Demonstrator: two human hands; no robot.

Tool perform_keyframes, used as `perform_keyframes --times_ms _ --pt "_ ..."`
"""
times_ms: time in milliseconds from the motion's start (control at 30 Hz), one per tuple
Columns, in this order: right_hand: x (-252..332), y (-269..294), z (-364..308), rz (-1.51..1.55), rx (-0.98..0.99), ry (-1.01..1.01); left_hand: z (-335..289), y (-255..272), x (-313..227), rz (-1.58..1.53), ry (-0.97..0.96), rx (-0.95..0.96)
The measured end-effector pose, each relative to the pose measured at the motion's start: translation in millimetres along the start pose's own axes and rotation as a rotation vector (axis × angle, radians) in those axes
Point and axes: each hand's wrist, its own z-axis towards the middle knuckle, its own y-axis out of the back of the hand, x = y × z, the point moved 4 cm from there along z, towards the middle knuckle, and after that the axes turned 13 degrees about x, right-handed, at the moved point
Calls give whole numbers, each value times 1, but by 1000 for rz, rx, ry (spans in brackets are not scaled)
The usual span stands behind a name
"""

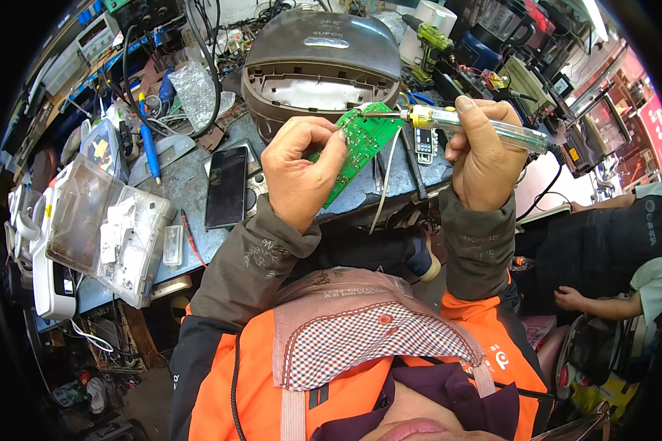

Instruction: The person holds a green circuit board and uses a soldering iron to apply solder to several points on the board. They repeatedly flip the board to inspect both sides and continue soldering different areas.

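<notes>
My left hand (301, 165) pinches a green circuit board (364, 143) by its left edge, thumb on the face turned up to me. The board is tilted and held above the table's front edge, with small solder joints across it. In my right hand (485, 151) is a soldering iron (438, 118) with a clear handle and a yellow collar. Its metal tip reaches left over the board's upper part; whether it touches a joint is too small to tell. A white wire (384, 187) hangs down from behind the board. Beyond the board stands a dark brown appliance housing (320, 51), its front section uncovered.
On the workbench (176, 187) lie a black phone (226, 189), a blue pen-like tool (150, 151) and an open plastic parts box (114, 228). A green drill (430, 44) stands at the back right. At the right, another person (603, 257) in a dark apron is close by.
</notes>
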Motion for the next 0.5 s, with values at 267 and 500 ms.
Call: perform_keyframes --times_ms 267,500 --pt "-1 0 1 -13 -7 -6 0 0 -1 35 -24 5" --pt "-1 0 0 -10 -10 -5 1 -1 0 42 -22 -2"
